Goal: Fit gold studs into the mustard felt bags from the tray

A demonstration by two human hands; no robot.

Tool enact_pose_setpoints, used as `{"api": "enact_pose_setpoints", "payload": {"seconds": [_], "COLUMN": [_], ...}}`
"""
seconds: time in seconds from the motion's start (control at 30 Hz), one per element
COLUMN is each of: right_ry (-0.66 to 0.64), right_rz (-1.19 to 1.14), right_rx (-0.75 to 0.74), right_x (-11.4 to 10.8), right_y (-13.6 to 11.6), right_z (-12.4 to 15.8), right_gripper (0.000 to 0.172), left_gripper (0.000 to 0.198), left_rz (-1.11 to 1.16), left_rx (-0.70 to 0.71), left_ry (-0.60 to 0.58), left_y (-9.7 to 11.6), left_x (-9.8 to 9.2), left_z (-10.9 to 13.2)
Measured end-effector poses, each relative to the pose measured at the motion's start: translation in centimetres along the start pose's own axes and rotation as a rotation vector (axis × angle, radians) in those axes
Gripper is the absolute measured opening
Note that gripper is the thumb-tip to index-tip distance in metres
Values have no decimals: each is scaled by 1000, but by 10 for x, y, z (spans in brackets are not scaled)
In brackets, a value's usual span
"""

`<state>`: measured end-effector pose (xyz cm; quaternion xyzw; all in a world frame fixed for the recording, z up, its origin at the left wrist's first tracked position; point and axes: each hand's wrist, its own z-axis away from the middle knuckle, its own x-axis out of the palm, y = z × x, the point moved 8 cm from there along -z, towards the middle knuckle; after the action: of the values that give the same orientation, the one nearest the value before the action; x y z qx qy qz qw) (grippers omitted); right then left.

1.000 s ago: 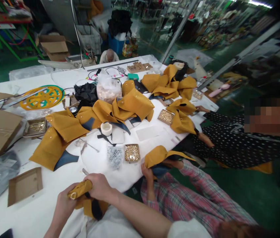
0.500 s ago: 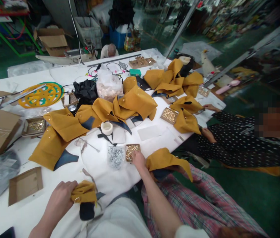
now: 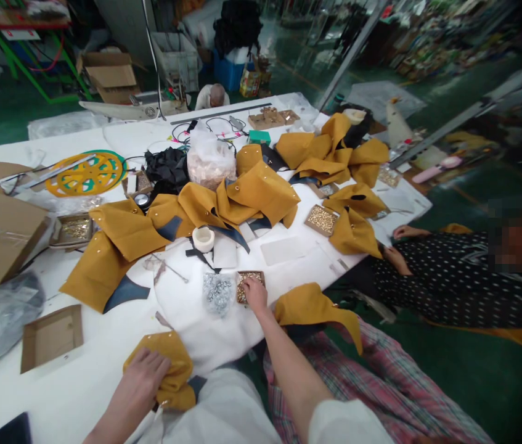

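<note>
My left hand [image 3: 147, 373] lies over a mustard-yellow fabric piece [image 3: 177, 361] at the table's near edge, its fingers curled on the cloth. Small metal studs show along the upper edge of this piece, and a dark blue part sticks out at its side. My right hand [image 3: 255, 295] reaches into a small cardboard box of gold-coloured metal fittings [image 3: 256, 277]. Its fingertips are drawn together among the fittings; whether one is pinched there is hidden. Touching distance to the left of that box lies a clear bag of silvery fittings [image 3: 219, 293].
Several mustard pieces [image 3: 122, 231] stretch across the table, beside a white tape roll [image 3: 203, 239]. An open cardboard tray [image 3: 52, 339] and a phone [image 3: 12, 428] lie at left. A co-worker in a dotted top [image 3: 445, 265] handles pieces at right; plaid fabric [image 3: 334, 370] is close by.
My left hand has shifted from the side of the mustard piece onto its top, and the piece now lies more spread out. My right hand stays at the box of gold fittings.
</note>
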<state>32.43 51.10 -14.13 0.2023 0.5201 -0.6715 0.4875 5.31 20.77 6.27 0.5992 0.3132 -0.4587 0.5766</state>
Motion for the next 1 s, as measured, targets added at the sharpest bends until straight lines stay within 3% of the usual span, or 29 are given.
{"api": "enact_pose_setpoints", "payload": {"seconds": [0.1, 0.2, 0.27, 0.33, 0.43, 0.53, 0.63, 0.8, 1.0], "right_ry": [100, 214, 239, 195, -5, -363, -622, -814, -894], "right_rz": [-57, -163, -276, -405, -627, -888, -871, -844, -838], "right_rx": [46, 102, 70, -21, -225, -434, -611, -601, -357], "right_x": [-21, -46, -57, -63, -70, -81, -93, -88, -59], "right_y": [-1, -12, -37, -80, -169, -263, -325, -350, -346], "right_z": [9, 23, 35, 51, 87, 142, 196, 231, 243], "right_gripper": [24, 34, 44, 51, 43, 26, 16, 19, 17], "left_gripper": [21, 29, 37, 39, 35, 35, 39, 39, 34], "left_rz": [12, -47, -107, -133, -111, -115, -154, -193, -174], "left_rx": [53, 110, 148, 162, 163, 186, 191, 125, 39], "left_ry": [47, 170, 227, 244, 266, 309, 374, 444, 491], "left_y": [6, 20, 32, 41, 50, 57, 63, 62, 57], "left_x": [-11, -36, -55, -70, -93, -117, -145, -174, -167], "left_z": [6, 11, 14, 15, 16, 18, 26, 49, 74]}}
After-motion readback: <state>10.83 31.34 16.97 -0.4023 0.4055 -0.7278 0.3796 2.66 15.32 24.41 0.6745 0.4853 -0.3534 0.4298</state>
